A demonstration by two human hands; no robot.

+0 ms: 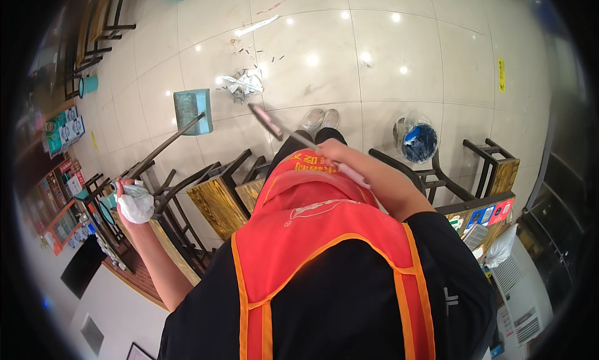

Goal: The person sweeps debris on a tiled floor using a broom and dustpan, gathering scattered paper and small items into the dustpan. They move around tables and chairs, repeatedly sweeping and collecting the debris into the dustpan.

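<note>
My left hand grips the upper end of the long handle of a light-blue dustpan, together with a crumpled white plastic bag or tissue. The dustpan rests on the tiled floor. In front of my body my right hand is closed around the grey and pink handle of a pink-headed broom or floor brush. Its head, dark along one edge, is near a pile of crumpled white paper and dark scraps. Beyond the pile lie small dark bits and a white strip.
Wooden-topped stools and dark metal-framed chairs stand at my left. At my right are a lined waste bin, a stool and a table with boxes. A teal bin stands at the far left.
</note>
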